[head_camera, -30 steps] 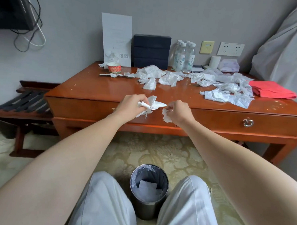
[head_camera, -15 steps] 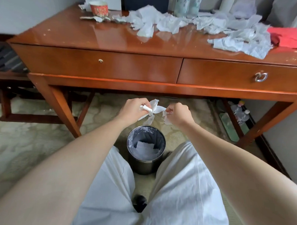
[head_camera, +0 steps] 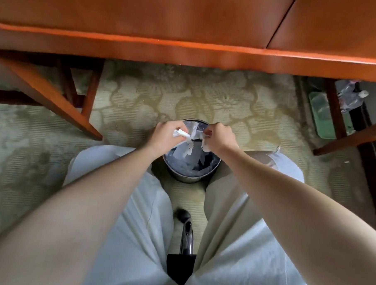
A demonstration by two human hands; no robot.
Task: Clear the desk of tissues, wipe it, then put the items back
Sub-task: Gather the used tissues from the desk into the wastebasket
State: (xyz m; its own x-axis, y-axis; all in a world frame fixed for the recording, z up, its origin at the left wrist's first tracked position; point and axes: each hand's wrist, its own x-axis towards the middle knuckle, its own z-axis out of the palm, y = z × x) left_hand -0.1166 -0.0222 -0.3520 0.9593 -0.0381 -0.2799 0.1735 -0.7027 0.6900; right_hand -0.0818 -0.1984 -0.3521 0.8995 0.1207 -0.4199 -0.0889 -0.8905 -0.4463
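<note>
- Carpeted floor (head_camera: 206,95) around bin (head_camera: 189,179).
- Grips tissue wad (head_camera: 181,133) in left hand (head_camera: 164,136), seemingly pinches scrap (head_camera: 204,146) in right hand (head_camera: 220,136), above bin.
- Drop both squarely inside bin.

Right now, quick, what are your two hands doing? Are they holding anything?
Left hand: closed, pinching a crumpled tissue above the bin.
Right hand: closed, gripping a smaller tissue piece.

arms: forearms (head_camera: 107,192) bare | hands: left hand (head_camera: 166,135), right hand (head_camera: 221,137) uncovered | legs: loose whitish trousers (head_camera: 232,241), softly creased, thin seam line down the left thigh
</note>
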